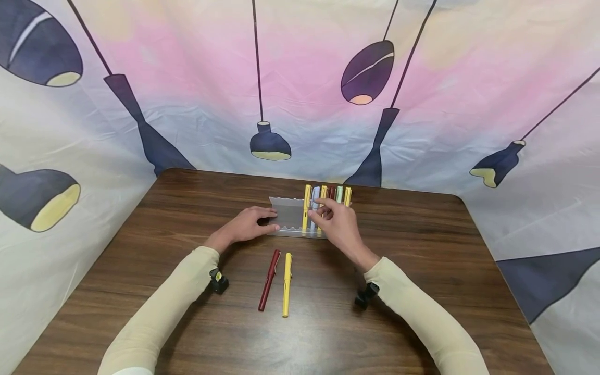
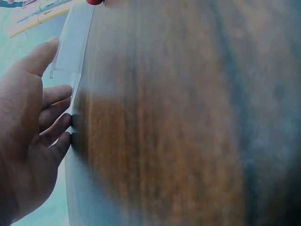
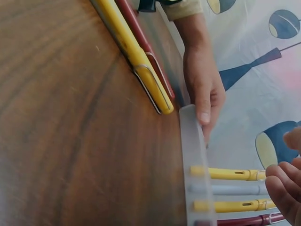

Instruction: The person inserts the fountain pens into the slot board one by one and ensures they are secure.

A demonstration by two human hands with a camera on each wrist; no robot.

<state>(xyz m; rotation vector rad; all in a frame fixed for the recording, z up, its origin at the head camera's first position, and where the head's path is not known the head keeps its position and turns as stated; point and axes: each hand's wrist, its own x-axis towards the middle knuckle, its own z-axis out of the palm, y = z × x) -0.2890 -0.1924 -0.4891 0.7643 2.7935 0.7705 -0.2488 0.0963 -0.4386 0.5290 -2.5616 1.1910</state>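
Note:
A clear scalloped pen rack (image 1: 288, 213) holds several capped pens side by side in its right part. At its left end, my left hand (image 1: 246, 224) rests with thumb and fingertips along the edge. Over the pens, my right hand (image 1: 339, 224) has thumb and index finger apart, beside the leftmost yellow pen (image 1: 306, 208) and the light blue pen (image 1: 315, 195). In the right wrist view, its fingertips overlap the cap ends, with nothing between thumb and fingers. A dark red pen (image 1: 269, 280) and another yellow pen (image 1: 287, 285) lie in front of the rack.
The wooden table (image 1: 403, 323) carries the rack towards its far side. Behind it hangs a cloth backdrop (image 1: 309, 78) printed with lamps. Further right in the rack stand a light green pen (image 1: 339, 194) and a yellow pen (image 1: 348, 196).

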